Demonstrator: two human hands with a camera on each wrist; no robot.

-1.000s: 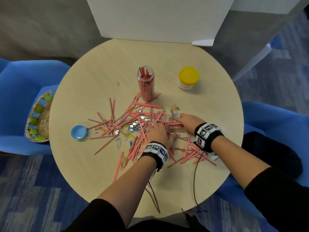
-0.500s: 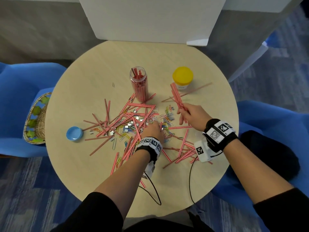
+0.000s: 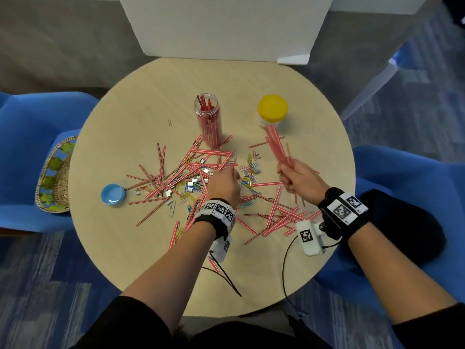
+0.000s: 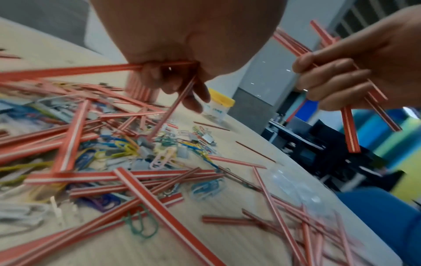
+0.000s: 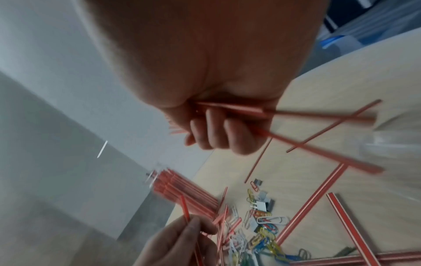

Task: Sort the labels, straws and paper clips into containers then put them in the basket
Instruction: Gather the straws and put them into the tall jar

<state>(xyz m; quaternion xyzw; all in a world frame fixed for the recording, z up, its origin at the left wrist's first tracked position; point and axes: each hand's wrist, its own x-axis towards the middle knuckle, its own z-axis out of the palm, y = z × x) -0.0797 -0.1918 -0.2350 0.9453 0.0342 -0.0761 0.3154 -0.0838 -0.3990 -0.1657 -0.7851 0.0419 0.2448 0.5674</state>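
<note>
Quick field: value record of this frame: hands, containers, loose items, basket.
left hand: pinches a few straws just above the pile
right hand: grips a bundle of straws, lifted off the table
straw jar: clear, open, upright, partly filled with straws
yellow-lidded jar: closed, upright
blue lid: loose on the table, left side
loose pile: straws, coloured paper clips, small label pieces, mixed
basket: on the blue chair to the left, no containers in it
</note>
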